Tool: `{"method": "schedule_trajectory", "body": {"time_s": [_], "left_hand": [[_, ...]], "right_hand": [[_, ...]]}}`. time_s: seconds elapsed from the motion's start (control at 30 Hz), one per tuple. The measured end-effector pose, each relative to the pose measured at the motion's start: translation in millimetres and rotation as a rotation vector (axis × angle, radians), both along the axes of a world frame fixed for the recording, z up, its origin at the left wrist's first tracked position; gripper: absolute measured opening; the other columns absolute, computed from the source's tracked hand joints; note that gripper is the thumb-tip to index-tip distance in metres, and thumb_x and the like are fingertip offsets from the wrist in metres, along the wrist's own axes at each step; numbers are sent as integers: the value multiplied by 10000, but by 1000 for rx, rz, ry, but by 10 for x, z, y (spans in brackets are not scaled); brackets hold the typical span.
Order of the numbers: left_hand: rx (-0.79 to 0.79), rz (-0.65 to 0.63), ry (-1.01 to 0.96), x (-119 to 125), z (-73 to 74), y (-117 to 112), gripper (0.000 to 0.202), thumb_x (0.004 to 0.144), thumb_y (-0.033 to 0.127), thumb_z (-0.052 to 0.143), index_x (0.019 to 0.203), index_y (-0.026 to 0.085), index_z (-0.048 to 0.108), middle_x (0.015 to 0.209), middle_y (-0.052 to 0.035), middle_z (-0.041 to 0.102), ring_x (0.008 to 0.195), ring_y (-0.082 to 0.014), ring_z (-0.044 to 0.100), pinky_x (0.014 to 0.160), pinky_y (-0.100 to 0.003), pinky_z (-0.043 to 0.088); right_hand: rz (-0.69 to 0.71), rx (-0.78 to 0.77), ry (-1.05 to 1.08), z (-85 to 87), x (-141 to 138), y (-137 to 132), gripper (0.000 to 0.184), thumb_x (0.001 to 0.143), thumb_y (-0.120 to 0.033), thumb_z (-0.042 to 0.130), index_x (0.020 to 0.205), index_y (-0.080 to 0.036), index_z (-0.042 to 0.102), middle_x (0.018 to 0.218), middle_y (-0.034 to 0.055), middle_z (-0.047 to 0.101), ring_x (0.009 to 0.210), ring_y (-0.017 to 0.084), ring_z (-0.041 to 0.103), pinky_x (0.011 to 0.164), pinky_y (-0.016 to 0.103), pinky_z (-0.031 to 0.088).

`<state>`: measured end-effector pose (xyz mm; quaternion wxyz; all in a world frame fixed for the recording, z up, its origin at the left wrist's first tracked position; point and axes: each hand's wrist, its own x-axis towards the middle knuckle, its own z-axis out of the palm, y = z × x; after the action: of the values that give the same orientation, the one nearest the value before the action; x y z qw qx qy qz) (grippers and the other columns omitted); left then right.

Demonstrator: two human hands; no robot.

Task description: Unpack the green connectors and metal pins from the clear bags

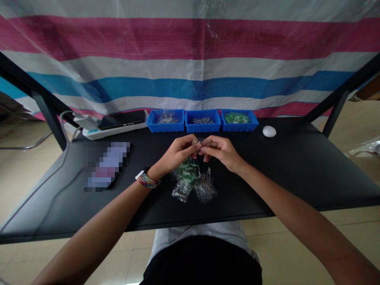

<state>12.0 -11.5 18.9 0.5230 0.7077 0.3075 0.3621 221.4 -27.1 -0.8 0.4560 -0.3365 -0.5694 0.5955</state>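
Note:
My left hand (184,148) and my right hand (218,150) meet over the middle of the black table, both closed in a pinch. Between their fingertips is a small clear plastic bag (200,140); its contents are too small to make out. Just below my hands lies a pile of small bags: green packets (187,169) and clear bags (205,189) with thin metal pieces inside. Behind my hands stand three blue bins. The left bin (165,126) holds clear bags, the middle bin (203,127) loose metal pins, and the right bin (240,126) green packets.
On the left a white power strip (118,130) carries a dark phone (122,119), with cables running off the table. A blurred-out phone (109,166) lies nearer me. To the right sits a white egg-shaped object (269,131). A striped sheet (190,87) hangs behind the table.

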Motion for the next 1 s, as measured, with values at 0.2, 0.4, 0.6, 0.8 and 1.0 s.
{"method": "schedule_trajectory", "body": {"time_s": [0.2, 0.4, 0.6, 0.8, 1.0], "left_hand": [[-8, -20, -42, 3, -24, 10, 306, 992, 447, 706, 875, 174, 632, 752, -8, 664, 685, -146, 643, 658, -264, 520], [30, 13, 26, -9, 2, 19, 418, 1026, 491, 619, 748, 179, 633, 661, -13, 643, 646, -152, 608, 667, -278, 493], [-59, 37, 39, -23, 3, 29, 685, 1072, 610, 447, 568, 180, 626, 528, -48, 615, 539, -144, 586, 636, -282, 492], [-209, 6, -45, -31, -64, 67, 634, 1034, 659, 518, 789, 135, 778, 721, -120, 776, 609, -175, 704, 609, -278, 545], [-173, 20, -42, -14, -43, 60, 322, 935, 453, 746, 871, 138, 770, 851, -94, 807, 681, -173, 748, 634, -261, 555]], "right_hand": [[5, -50, 12, 3, 11, 0, 298, 840, -428, 858, 925, -183, 710, 837, 31, 782, 634, 143, 708, 604, 292, 611], [-73, 43, -8, 13, -6, -3, 335, 819, -471, 869, 918, -190, 716, 819, 28, 783, 601, 139, 682, 590, 296, 585], [-247, 218, -102, 44, 8, -35, 281, 857, -463, 854, 890, -212, 734, 826, 30, 769, 608, 145, 664, 582, 311, 565], [-318, 486, -268, 44, 28, -78, 162, 964, -400, 759, 950, -245, 807, 927, 56, 775, 774, 204, 715, 687, 373, 595], [-328, 592, -324, 52, 62, -61, 107, 977, -294, 722, 1006, -276, 824, 1145, 82, 754, 1014, 238, 722, 767, 375, 608]]}}
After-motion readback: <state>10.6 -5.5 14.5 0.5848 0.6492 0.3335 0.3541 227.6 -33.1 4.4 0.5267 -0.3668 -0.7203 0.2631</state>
